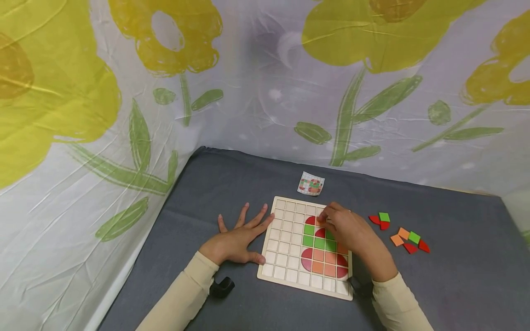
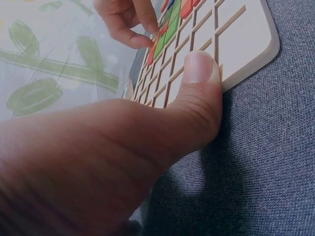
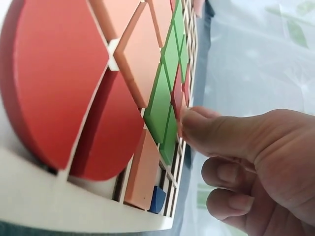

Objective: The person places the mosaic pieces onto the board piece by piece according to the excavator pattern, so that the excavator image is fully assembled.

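Observation:
A light wooden grid board (image 1: 285,236) lies on the dark cloth, with red, green and orange tiles filling cells on its right side. My left hand (image 1: 238,241) spreads its fingers beside the board, its thumb and a fingertip on the left edge. In the left wrist view, the thumb (image 2: 199,73) rests on the board's rim. Over the board's upper right, my right hand (image 1: 345,225) pinches a small orange tile (image 1: 318,221) between thumb and fingers, beside a red quarter-round tile (image 1: 310,220). The right wrist view shows the remaining fingers curled under, and green tiles (image 3: 157,105) close by.
Loose tiles lie on the cloth to the right: a red and green group (image 1: 384,217) and an orange, green and red group (image 1: 403,233). Behind the board sits a small pattern card (image 1: 311,184). A small blue piece (image 3: 157,199) sits near the board's right edge. Flowered fabric (image 1: 256,92) hangs behind.

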Available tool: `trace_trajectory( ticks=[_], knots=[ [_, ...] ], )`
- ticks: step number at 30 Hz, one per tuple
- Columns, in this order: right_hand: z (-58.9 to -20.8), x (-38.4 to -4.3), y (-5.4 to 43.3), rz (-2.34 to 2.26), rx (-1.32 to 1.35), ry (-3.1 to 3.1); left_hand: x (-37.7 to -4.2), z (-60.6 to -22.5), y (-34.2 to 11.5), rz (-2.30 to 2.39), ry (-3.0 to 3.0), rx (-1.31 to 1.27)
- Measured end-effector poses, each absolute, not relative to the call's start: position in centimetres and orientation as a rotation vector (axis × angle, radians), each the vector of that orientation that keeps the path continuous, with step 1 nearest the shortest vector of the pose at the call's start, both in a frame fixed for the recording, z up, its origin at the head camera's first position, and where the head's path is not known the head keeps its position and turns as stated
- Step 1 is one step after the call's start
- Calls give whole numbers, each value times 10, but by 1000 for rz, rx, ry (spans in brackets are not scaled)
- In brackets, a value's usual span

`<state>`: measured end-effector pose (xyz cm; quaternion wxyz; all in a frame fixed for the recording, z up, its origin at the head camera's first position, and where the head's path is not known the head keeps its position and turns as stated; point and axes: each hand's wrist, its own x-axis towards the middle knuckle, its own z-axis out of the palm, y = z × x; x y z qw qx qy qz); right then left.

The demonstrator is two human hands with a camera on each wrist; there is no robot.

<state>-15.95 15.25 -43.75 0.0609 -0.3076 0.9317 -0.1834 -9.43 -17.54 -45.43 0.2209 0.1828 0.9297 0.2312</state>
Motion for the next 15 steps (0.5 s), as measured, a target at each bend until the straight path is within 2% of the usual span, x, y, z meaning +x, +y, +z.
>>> trace_trajectory(
  ticks=[15],
  knots=[
    [-423, -147, 192, -572, -781, 2905, -94, -446, -173, 565, 2580, 484]
  ],
)
